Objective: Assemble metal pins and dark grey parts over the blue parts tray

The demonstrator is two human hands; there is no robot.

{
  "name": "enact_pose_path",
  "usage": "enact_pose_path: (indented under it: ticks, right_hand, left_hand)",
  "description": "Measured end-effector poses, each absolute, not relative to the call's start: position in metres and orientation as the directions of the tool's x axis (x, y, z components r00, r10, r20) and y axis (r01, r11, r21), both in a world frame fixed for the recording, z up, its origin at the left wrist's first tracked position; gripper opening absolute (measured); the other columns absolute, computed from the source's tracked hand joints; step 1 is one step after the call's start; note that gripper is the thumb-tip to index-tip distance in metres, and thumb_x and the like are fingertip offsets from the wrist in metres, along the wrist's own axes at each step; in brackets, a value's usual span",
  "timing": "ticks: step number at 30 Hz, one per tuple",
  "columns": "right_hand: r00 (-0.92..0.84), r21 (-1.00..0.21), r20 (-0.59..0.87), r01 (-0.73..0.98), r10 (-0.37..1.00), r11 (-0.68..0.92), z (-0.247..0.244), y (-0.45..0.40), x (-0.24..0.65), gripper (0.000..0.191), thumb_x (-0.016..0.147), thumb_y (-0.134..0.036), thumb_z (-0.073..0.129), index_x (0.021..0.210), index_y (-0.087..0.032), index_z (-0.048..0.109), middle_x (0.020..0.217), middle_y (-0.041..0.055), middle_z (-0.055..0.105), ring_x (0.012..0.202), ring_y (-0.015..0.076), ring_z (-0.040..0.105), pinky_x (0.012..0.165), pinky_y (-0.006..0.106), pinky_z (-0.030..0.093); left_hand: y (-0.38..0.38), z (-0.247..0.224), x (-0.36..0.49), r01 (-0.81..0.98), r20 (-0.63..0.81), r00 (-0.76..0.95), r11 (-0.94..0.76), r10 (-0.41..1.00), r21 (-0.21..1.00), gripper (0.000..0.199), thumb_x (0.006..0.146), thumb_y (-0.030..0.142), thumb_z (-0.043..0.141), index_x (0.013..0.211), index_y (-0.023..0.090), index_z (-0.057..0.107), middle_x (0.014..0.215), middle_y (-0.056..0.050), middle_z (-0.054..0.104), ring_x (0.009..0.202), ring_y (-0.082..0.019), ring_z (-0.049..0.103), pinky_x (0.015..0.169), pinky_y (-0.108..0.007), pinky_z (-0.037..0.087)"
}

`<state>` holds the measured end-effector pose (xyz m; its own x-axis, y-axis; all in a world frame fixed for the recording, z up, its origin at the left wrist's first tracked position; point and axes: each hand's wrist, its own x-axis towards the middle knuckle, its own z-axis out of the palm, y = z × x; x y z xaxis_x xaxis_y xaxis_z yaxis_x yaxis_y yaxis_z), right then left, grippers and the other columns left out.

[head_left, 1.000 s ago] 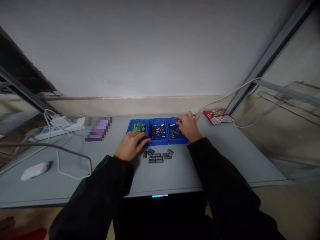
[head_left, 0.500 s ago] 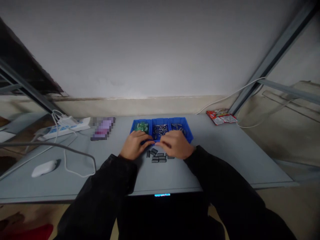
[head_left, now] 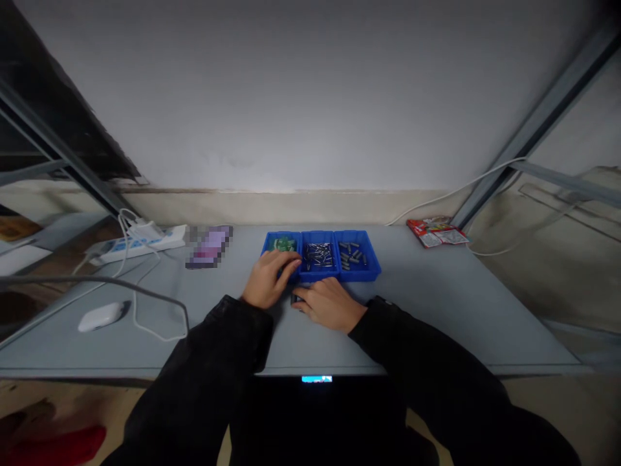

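Three joined blue plastic bins stand in a row at the back of the table. The left bin [head_left: 270, 244] holds green pieces, the middle bin [head_left: 317, 272] thin metal pins, and the right bin [head_left: 369, 259] short dark metal cylinders. My left hand [head_left: 269, 279] rests with its fingers over the front edge of the left bin. My right hand [head_left: 330, 304] lies low on the table just in front of the middle bin. It covers the pile of dark metal cylinders [head_left: 295, 299], and only a sliver of the pile shows by my fingertips.
On the grey table [head_left: 436, 310] lie a power strip [head_left: 140, 243] with white cables, a pixelated phone [head_left: 209, 246], a white mouse [head_left: 101, 316] and red printed packets [head_left: 436, 232]. Metal frame bars rise at both sides, and a wall stands behind.
My right hand has moved from the right bin down and left onto the loose cylinder pile, hiding it. My left hand stays at the left bin. The view has shifted slightly.
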<state>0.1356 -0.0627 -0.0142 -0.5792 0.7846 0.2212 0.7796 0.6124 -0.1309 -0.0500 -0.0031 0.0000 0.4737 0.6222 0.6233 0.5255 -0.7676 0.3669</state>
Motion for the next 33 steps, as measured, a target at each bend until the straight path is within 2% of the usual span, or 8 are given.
enact_pose_path:
  ticks: [4, 11, 14, 19, 24, 27, 30, 33]
  right_hand:
    - [-0.556, -0.183, 0.216, 0.785, 0.803, 0.592, -0.015, -0.060, 0.133, 0.025, 0.100, -0.043, 0.062, 0.107, -0.022, 0.076, 0.083, 0.0069, 0.075, 0.075, 0.0223, 0.069, 0.067, 0.032, 0.040]
    - [-0.511, -0.246, 0.181, 0.804, 0.840, 0.542, -0.015, -0.055, 0.132, 0.039, 0.093, -0.059, 0.066, 0.103, -0.023, 0.077, 0.084, 0.0078, 0.075, 0.080, 0.0265, 0.070, 0.071, 0.035, 0.045]
    - [-0.510, -0.249, 0.194, 0.800, 0.838, 0.546, -0.018, -0.054, 0.130, 0.031, 0.091, -0.052, 0.071, 0.099, -0.023, 0.077, 0.083, 0.0071, 0.075, 0.078, 0.0252, 0.069, 0.069, 0.034, 0.044]
    - [-0.475, -0.337, 0.394, 0.722, 0.787, 0.605, -0.019, -0.054, 0.131, 0.026, 0.091, -0.045, 0.071, 0.101, -0.022, 0.075, 0.069, 0.0002, 0.069, 0.062, 0.0154, 0.062, 0.062, 0.029, 0.040]
    - [-0.298, -0.447, 0.674, 0.564, 0.676, 0.694, -0.011, -0.050, 0.146, 0.029, 0.095, -0.042, 0.066, 0.108, -0.017, 0.073, 0.057, -0.0060, 0.057, 0.051, 0.0098, 0.051, 0.058, 0.025, 0.042]
    - [-0.240, -0.427, 0.744, 0.548, 0.624, 0.720, -0.003, -0.044, 0.158, 0.030, 0.097, -0.042, 0.064, 0.112, -0.016, 0.071, 0.063, -0.0042, 0.062, 0.055, 0.0104, 0.054, 0.062, 0.025, 0.046]
    - [-0.190, -0.368, 0.808, 0.576, 0.557, 0.730, 0.008, -0.035, 0.168, 0.029, 0.099, -0.041, 0.064, 0.113, -0.017, 0.071, 0.068, -0.0021, 0.066, 0.061, 0.0118, 0.058, 0.068, 0.027, 0.049]
    - [-0.171, -0.326, 0.828, 0.626, 0.533, 0.708, 0.017, -0.024, 0.178, 0.028, 0.100, -0.042, 0.063, 0.112, -0.018, 0.071, 0.077, 0.0013, 0.070, 0.070, 0.0143, 0.063, 0.075, 0.030, 0.052]
  left_hand:
    - [-0.004, 0.000, -0.049, 0.521, 0.631, 0.450, -0.760, 0.632, 0.389, 0.021, 0.106, 0.031, 0.053, 0.110, 0.019, 0.070, 0.096, -0.005, 0.074, 0.090, -0.020, 0.068, 0.083, -0.036, 0.049]
    - [-0.004, -0.001, -0.050, 0.502, 0.648, 0.418, -0.756, 0.637, 0.420, 0.021, 0.106, 0.030, 0.051, 0.112, 0.020, 0.068, 0.089, -0.004, 0.073, 0.084, -0.019, 0.067, 0.083, -0.037, 0.049]
    - [-0.004, 0.000, -0.050, 0.494, 0.650, 0.422, -0.762, 0.632, 0.419, 0.021, 0.106, 0.031, 0.052, 0.111, 0.019, 0.069, 0.090, -0.004, 0.073, 0.084, -0.019, 0.066, 0.082, -0.037, 0.048]
    - [-0.004, 0.002, -0.052, 0.488, 0.671, 0.403, -0.767, 0.622, 0.418, 0.023, 0.105, 0.033, 0.052, 0.108, 0.019, 0.070, 0.090, -0.004, 0.072, 0.083, -0.019, 0.064, 0.080, -0.035, 0.048]
    - [-0.007, 0.002, -0.055, 0.526, 0.750, 0.330, -0.771, 0.574, 0.359, 0.024, 0.103, 0.035, 0.055, 0.115, 0.019, 0.068, 0.090, -0.005, 0.070, 0.083, -0.020, 0.061, 0.080, -0.037, 0.047]
    - [-0.007, 0.004, -0.051, 0.533, 0.764, 0.360, -0.790, 0.535, 0.302, 0.023, 0.103, 0.035, 0.053, 0.112, 0.020, 0.069, 0.092, -0.006, 0.072, 0.086, -0.022, 0.062, 0.082, -0.039, 0.047]
    - [0.000, 0.012, -0.041, 0.468, 0.722, 0.440, -0.822, 0.534, 0.324, 0.024, 0.104, 0.036, 0.052, 0.101, 0.020, 0.070, 0.093, -0.006, 0.073, 0.088, -0.022, 0.064, 0.082, -0.038, 0.047]
    - [0.012, 0.025, -0.027, 0.404, 0.705, 0.475, -0.842, 0.527, 0.358, 0.026, 0.105, 0.039, 0.053, 0.099, 0.020, 0.070, 0.094, -0.006, 0.074, 0.087, -0.020, 0.065, 0.083, -0.037, 0.048]
